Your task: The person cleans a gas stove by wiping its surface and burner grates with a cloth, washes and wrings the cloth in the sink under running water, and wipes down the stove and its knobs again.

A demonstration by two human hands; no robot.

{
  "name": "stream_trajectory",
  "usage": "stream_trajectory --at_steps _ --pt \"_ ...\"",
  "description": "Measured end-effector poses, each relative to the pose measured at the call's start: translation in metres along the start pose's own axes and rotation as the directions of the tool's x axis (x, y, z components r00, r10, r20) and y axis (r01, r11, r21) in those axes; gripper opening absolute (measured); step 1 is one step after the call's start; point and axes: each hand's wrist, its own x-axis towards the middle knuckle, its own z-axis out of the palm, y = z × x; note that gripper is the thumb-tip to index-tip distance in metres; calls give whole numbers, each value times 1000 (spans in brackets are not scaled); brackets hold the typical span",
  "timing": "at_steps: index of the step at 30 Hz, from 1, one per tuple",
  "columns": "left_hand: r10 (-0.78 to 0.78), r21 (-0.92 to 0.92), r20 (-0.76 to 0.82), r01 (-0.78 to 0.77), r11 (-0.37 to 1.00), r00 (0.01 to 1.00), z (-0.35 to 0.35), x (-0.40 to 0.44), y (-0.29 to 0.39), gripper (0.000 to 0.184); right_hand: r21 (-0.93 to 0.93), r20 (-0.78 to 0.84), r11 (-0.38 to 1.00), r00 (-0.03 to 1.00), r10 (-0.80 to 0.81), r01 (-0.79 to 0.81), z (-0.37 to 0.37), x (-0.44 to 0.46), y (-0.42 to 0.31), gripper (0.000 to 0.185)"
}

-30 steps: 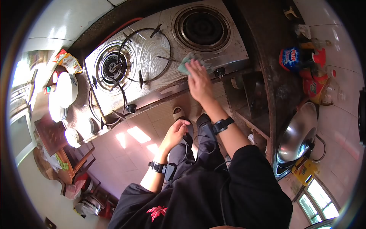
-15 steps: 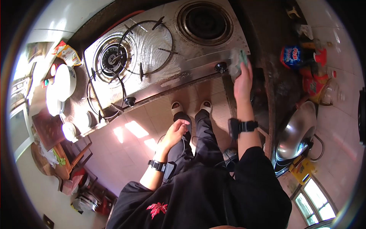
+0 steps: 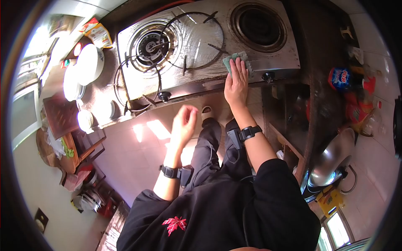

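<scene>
My right hand [image 3: 237,85] lies with fingers stretched along a green-grey cleaning cloth [image 3: 244,55], pressing it to the front part of the steel gas stove [image 3: 199,77]. The cloth sits between the two burners, left of the right knob [image 3: 268,77]. My left hand [image 3: 183,125] hangs in front of the stove above the floor, fingers curled in, with nothing visible in it. One black pan support [image 3: 184,65] is off-centre over the left burner [image 3: 151,47]. Another pan support [image 3: 158,82] leans over the stove's left front corner. The right burner [image 3: 257,27] has no support.
White bowls [image 3: 91,65] and a yellow packet [image 3: 100,35] stand on the left counter. A blue-labelled bottle [image 3: 340,78] and a steel wok [image 3: 333,159] are on the right. A wooden chopping board [image 3: 48,148] lies at the far left.
My right hand has moved left with the cloth, from the stove's right front corner to between the burners. My left hand has risen slightly toward the stove. The view has shifted.
</scene>
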Motion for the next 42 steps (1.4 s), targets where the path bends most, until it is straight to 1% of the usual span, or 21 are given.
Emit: stream_trajectory --at_steps 1,2,3,5,7,11,13,15,19,21,22,24,25,26,28,31,33,35,36,38,42 --pt "0 56 -50 3 998 999 -11 13 8 17 11 1 1000 1000 -2 2 4 -3 -6 50" --pt "119 152 -165 -94 984 979 -19 28 19 19 7 0 1000 1000 17 -17 7 -4 -11 50" --pt "143 261 -204 -87 961 969 -27 42 37 20 1 -1 999 999 39 -39 9 -6 -14 51" --pt "87 530 -199 33 847 976 -36 73 60 29 16 4 999 999 36 -36 8 -5 -14 51" --pt "251 661 -163 -83 746 954 -37 98 56 35 33 7 999 1000 30 -31 4 -7 -12 52" --pt "293 689 -124 -130 713 948 -35 120 52 37 62 23 998 1000 -1 -1 1 -2 -3 51" --pt "317 743 -93 -146 653 944 -31 123 50 38 62 28 997 999 -36 35 -3 -3 -2 51" --pt "313 752 -65 -160 639 947 -27 133 49 38 58 30 998 999 -28 27 -2 -3 -2 51" --pt "311 780 25 -213 589 950 -30 149 41 27 45 43 999 999 2 -4 -1 -3 -4 49" --pt "411 752 101 -340 565 906 -33 151 40 21 55 34 999 999 -6 5 -2 -3 -4 49" --pt "410 752 100 -338 565 907 -36 152 41 21 61 23 998 1000 -16 15 -1 -2 -4 49" --pt "394 673 84 -344 655 915 -42 155 48 19 42 23 999 1000 13 -14 1 -1 -7 49" --pt "423 656 86 -371 657 902 -47 156 55 18 22 21 999 999 40 -41 1 0 -11 49" --pt "386 648 92 -350 677 918 -52 158 62 18 23 26 999 999 42 -42 3 1 -15 49" --pt "324 639 130 -330 695 937 -62 164 80 19 -74 1 990 992 124 -124 9 10 -27 50" --pt "349 624 205 -397 673 915 -77 177 104 23 -87 1 991 995 99 -99 29 28 -47 50" --pt "277 594 224 -356 722 934 -83 183 118 29 -105 48 991 995 91 -86 47 29 -71 51" --pt "262 579 271 -374 725 926 -90 189 126 30 31 240 997 968 -71 65 57 21 -94 51" --pt "264 577 272 -376 725 926 -91 190 130 30 29 239 997 968 -71 66 61 9 -101 51" --pt "236 580 300 -373 724 924 -94 194 134 28 209 327 957 908 -264 202 70 -25 -109 49" --pt "229 522 307 -364 771 924 -96 201 127 30 221 300 938 897 -325 266 42 -39 -70 51"
